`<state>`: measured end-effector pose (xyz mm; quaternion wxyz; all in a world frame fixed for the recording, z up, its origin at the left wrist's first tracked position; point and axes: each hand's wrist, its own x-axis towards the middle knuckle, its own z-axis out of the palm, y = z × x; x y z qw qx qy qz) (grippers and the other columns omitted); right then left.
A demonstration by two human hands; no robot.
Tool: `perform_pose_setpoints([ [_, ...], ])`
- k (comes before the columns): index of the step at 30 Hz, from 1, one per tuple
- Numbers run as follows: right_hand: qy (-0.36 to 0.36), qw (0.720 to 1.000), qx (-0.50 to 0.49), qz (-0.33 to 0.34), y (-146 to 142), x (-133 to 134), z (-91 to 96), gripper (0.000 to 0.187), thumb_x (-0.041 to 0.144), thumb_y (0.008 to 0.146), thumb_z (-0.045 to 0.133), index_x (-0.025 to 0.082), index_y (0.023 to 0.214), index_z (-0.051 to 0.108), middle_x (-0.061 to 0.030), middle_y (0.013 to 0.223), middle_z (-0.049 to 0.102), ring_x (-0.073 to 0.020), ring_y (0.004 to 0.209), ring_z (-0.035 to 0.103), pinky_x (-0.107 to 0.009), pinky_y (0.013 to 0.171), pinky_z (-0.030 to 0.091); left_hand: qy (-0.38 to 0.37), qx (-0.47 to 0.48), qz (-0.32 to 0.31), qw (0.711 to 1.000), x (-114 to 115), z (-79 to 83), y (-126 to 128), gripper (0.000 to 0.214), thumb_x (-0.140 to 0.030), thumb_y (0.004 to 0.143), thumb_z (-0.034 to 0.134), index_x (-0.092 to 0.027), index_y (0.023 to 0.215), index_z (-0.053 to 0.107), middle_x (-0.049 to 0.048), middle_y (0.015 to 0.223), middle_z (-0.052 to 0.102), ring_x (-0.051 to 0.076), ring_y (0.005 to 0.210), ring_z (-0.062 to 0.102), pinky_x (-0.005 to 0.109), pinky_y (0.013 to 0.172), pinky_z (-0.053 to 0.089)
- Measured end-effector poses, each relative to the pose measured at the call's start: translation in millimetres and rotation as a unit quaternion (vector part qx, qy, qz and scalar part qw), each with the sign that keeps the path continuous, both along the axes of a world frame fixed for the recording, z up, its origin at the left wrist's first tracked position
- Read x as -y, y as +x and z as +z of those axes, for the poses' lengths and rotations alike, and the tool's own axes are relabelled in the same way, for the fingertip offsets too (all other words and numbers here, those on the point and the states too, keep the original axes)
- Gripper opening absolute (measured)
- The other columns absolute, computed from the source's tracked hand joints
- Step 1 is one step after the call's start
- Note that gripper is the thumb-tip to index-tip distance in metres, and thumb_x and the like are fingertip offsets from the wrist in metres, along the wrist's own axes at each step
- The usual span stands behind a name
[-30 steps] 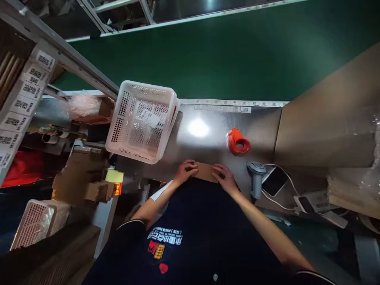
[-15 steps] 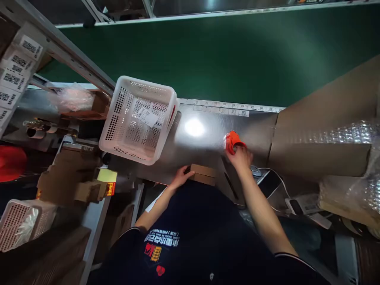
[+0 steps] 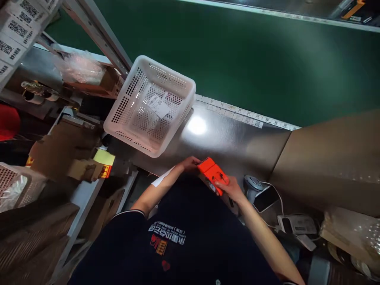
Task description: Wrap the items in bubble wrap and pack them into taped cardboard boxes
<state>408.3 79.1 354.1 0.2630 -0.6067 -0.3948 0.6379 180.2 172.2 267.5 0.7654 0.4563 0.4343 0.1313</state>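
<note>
My right hand (image 3: 231, 188) grips an orange tape dispenser (image 3: 212, 170) with dark marks on its upper face. It is held tilted, close in front of my dark shirt. My left hand (image 3: 190, 163) is closed at the dispenser's upper left end. The small brown cardboard box that it held earlier is almost wholly hidden under the dispenser and against my shirt. A white paper strip (image 3: 162, 177) lies by my left forearm.
A white perforated basket (image 3: 117, 132) with a label (image 3: 158, 106) inside stands on the metal table (image 3: 237, 146). Beyond runs a green conveyor belt (image 3: 237, 59). A handheld scanner (image 3: 253, 184) and phone (image 3: 266, 198) lie right. Large cardboard (image 3: 326, 158) borders the right side.
My right hand has brought the orange tape dispenser left and towards my body, over the cardboard box at my left hand. The view has turned, so the basket appears farther right.
</note>
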Motion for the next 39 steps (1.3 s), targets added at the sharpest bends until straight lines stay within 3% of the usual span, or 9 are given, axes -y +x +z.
perform_pose_setpoints([
  [6,-0.005,1.0,0.001,-0.021,-14.0,14.3,-15.9,0.048,0.063,0.059,0.083,0.019,0.064,0.066,-0.0016,0.057,0.061,-0.0146,0.053,0.049,-0.029,0.048,0.043,-0.001,-0.016,0.011,1.0,-3.5,0.6,2.7,0.039,-0.049,0.077,0.079,-0.013,0.091,0.079,0.0045,0.083,0.075,0.021,0.083,0.066,0.031,0.078,0.05],
  [11,0.007,1.0,-0.001,-0.022,-2.4,27.3,-29.1,0.046,0.061,0.05,0.084,0.023,0.058,0.06,-0.0004,0.054,0.059,-0.0155,0.051,0.048,-0.03,0.048,0.044,0.034,-0.036,0.051,0.997,5.9,34.5,-0.6,0.057,-0.067,0.092,0.054,-0.015,0.084,0.075,0.0054,0.083,0.071,0.018,0.08,0.063,0.031,0.077,0.05],
  [14,0.003,1.0,0.004,-0.025,-0.7,31.0,-33.0,0.044,0.06,0.05,0.084,0.023,0.059,0.062,-0.0012,0.056,0.061,-0.0163,0.052,0.049,-0.031,0.049,0.044,0.037,-0.029,0.044,0.998,14.7,58.2,-3.3,0.054,-0.067,0.091,0.058,-0.016,0.094,0.076,0.006,0.095,0.073,0.019,0.089,0.065,0.032,0.084,0.05],
  [17,-0.008,1.0,0.006,-0.024,-1.6,30.6,-31.8,0.043,0.06,0.05,0.083,0.024,0.06,0.062,-0.0012,0.057,0.061,-0.0172,0.053,0.049,-0.033,0.051,0.045,0.079,-0.067,0.052,0.993,21.3,66.7,-3.2,0.047,-0.061,0.09,0.064,-0.016,0.096,0.077,0.0068,0.102,0.073,0.021,0.097,0.065,0.032,0.09,0.049],
  [23,-0.037,0.999,0.022,-0.024,-7.9,23.3,-15.8,0.041,0.059,0.048,0.084,0.026,0.06,0.063,-0.0028,0.059,0.065,-0.0192,0.056,0.052,-0.034,0.055,0.047,0.062,-0.13,0.038,0.989,24.0,41.6,5.1,0.039,-0.05,0.087,0.068,-0.014,0.073,0.074,0.0007,0.067,0.063,0.016,0.067,0.057,0.028,0.064,0.042],
  [28,-0.046,0.996,0.079,0.011,-0.8,25.9,2.8,0.045,0.062,0.061,0.082,0.02,0.067,0.068,-0.0025,0.062,0.064,-0.0177,0.057,0.053,-0.03,0.053,0.043,0.172,-0.154,0.11,0.967,0.6,29.1,-13.4,0.025,-0.037,0.081,0.074,-0.016,0.066,0.072,0.0031,0.078,0.069,0.017,0.077,0.061,0.027,0.069,0.044],
  [30,-0.051,0.993,0.104,0.03,6.1,30.6,5.5,0.046,0.063,0.064,0.08,0.019,0.063,0.065,-0.0015,0.059,0.06,-0.0163,0.055,0.05,-0.029,0.051,0.04,0.16,-0.156,0.115,0.968,-11.1,25.3,-25.8,0.026,-0.037,0.081,0.074,-0.016,0.066,0.072,0.0037,0.077,0.069,0.016,0.075,0.061,0.028,0.069,0.045],
  [34,-0.041,0.993,0.11,0.019,16.5,40.3,-2.9,0.046,0.063,0.061,0.079,0.02,0.061,0.063,-0.002,0.056,0.059,-0.0156,0.053,0.046,-0.029,0.048,0.037,0.096,-0.118,0.078,0.985,-21.1,13.4,-32.0,0.032,-0.045,0.084,0.071,-0.014,0.075,0.073,0.0028,0.071,0.067,0.014,0.065,0.057,0.028,0.063,0.044],
  [39,-0.006,0.993,0.118,0.0,24.1,51.8,-23.0,0.05,0.064,0.053,0.078,0.025,0.044,0.048,0.0017,0.044,0.042,-0.013,0.046,0.035,-0.03,0.044,0.032,0.092,-0.105,0.065,0.988,-18.1,-3.2,-6.7,0.037,-0.048,0.087,0.067,-0.014,0.075,0.072,0.0008,0.066,0.063,0.014,0.064,0.054,0.027,0.063,0.041],
])
